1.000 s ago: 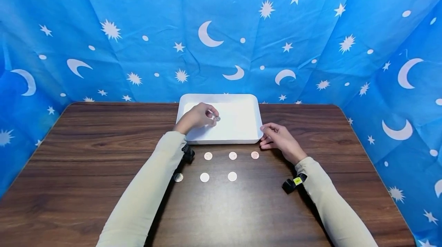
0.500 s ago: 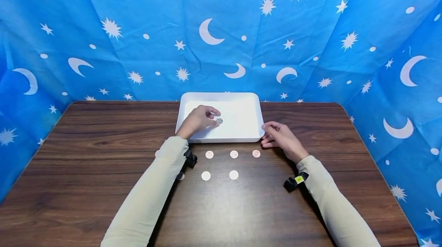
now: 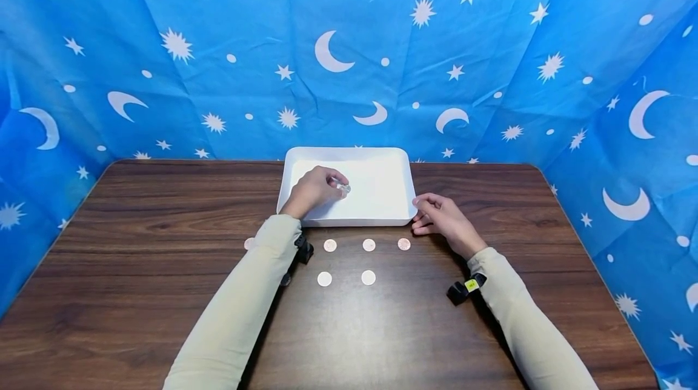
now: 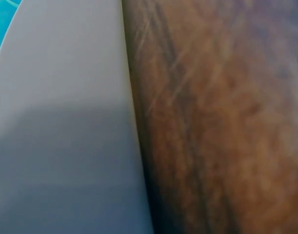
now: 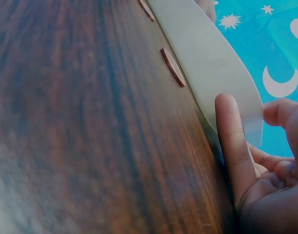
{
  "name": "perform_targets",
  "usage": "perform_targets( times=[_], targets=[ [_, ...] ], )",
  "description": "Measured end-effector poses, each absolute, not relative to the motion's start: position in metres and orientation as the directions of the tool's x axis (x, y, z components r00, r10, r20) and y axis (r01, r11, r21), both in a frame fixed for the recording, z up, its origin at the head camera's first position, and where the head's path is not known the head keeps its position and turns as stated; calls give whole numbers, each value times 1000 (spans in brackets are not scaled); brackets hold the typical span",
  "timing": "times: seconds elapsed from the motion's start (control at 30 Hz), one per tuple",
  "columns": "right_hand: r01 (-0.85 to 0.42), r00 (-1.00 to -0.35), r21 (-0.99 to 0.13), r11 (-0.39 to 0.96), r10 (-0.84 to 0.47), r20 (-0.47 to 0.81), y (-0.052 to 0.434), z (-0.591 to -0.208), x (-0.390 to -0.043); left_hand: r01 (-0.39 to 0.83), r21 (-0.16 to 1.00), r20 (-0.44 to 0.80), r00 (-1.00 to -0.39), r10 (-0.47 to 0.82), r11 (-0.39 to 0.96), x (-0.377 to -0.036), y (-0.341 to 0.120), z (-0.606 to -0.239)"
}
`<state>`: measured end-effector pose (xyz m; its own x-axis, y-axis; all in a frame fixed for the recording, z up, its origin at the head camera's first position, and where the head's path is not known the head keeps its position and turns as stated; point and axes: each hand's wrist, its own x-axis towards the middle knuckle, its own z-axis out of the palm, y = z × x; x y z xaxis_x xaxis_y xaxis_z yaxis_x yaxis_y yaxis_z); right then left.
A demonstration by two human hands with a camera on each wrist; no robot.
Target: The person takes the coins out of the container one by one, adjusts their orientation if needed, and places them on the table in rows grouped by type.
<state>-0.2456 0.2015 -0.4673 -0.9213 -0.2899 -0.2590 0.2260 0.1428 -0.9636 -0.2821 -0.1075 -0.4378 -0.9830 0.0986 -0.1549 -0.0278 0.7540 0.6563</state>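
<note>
Over the white tray [image 3: 376, 217], my left hand [image 3: 315, 189] pinches a small shiny silvery disc [image 3: 345, 188] between thumb and fingertips. Its fingers are curved, with the back of the hand facing up. At the tray's near right corner, my right hand [image 3: 444, 220] grips the wall. In the right wrist view, one straight finger [image 5: 231, 131] lies along the outer wall of the tray [image 5: 212, 63] and another fingertip [image 5: 273, 113] meets its edge. The left wrist view holds only the tray wall [image 4: 66, 73] and the wood; the left hand is out of it.
On the brown wooden table [image 3: 163, 214], several round discs lie in rows before the tray, among them a reddish disc [image 3: 404, 244] and a pale disc [image 3: 368, 277]. My left sleeve partly covers another disc [image 3: 249, 243]. A blue curtain [image 3: 245, 45] stands behind.
My left hand has shifted slightly right and toward me over the tray, and the disc in its fingers has changed its tilt. The right hand stays at the tray corner.
</note>
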Motion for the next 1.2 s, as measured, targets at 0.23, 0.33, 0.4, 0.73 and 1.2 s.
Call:
perform_targets(
  times=[0.23, 0.33, 0.4, 0.73, 1.2],
  targets=[
    [220, -924, -965, 139, -287, -252, 201, -467, -245, 87, 612, -100, -978, 185, 786, -282, -110, -438],
    [219, -925, -966, 141, -285, -251, 201, -468, -245, 99, 630, -127, -965, 228, 770, -282, -113, -438],
    [219, -925, -966, 141, -285, -251, 201, -469, -245, 117, 650, -138, -954, 267, 751, -283, -116, -438],
    [218, -924, -965, 144, -288, -252, 201, -468, -246, 150, 692, -124, -939, 321, 706, -284, -121, -436],
    [221, -923, -965, 145, -289, -255, 200, -468, -247, 230, 727, -38, -927, 372, 647, -268, -117, -422]
  ],
)
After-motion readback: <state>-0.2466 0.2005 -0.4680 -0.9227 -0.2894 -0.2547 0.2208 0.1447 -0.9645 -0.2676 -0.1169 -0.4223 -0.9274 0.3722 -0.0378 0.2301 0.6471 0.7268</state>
